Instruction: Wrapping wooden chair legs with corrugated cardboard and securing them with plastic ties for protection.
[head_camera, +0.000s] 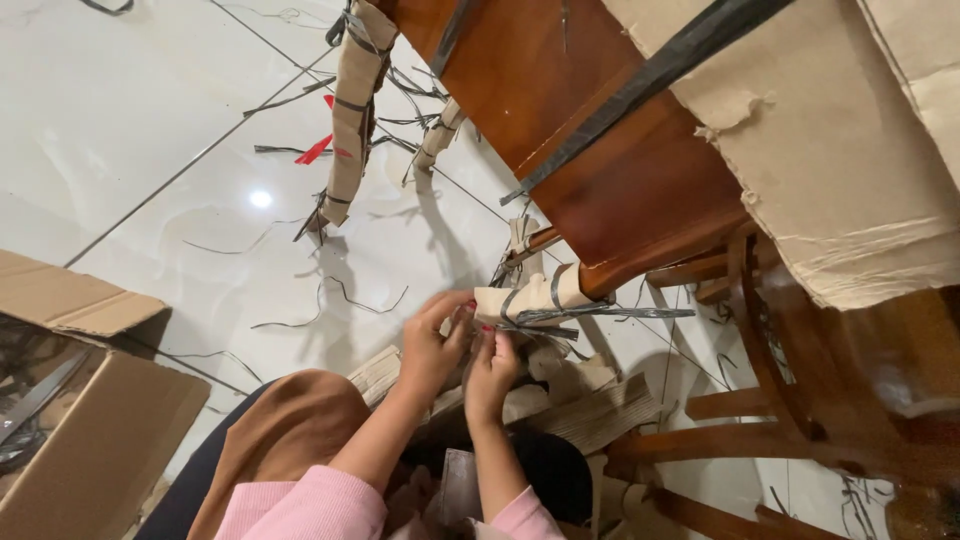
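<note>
Glossy white tile floor (150, 120), littered with cut lengths of grey strapping (330, 295) and one red scrap (314, 150). An open cardboard box (90, 420) stands at lower left. A dark wooden chair (600, 130) lies tipped over the seated person, partly sheathed in brown cardboard wrapping (850, 170); a further wrapped leg (352, 120) stands up behind. The item in hand is the wrapped chair leg end (530, 297), bound in pale paper and grey straps, positioned at centre frame. Its long axis runs from the fingers up and to the right, toward the seat; its free end points at the person. Both hands meet at that free end. The left hand (432, 345) sits to the left of the tip, fingers curled closed and pinching at the strap or paper edge; exactly which cannot be told. The right hand (492, 372) is just below the tip, fingers likewise closed on the wrapping, and lies marginally nearer the leg. Forearms rise from pink sleeves (300, 505), wrists bent upward, converging. Loose torn cardboard pieces (590, 410) rest below the hands.
</note>
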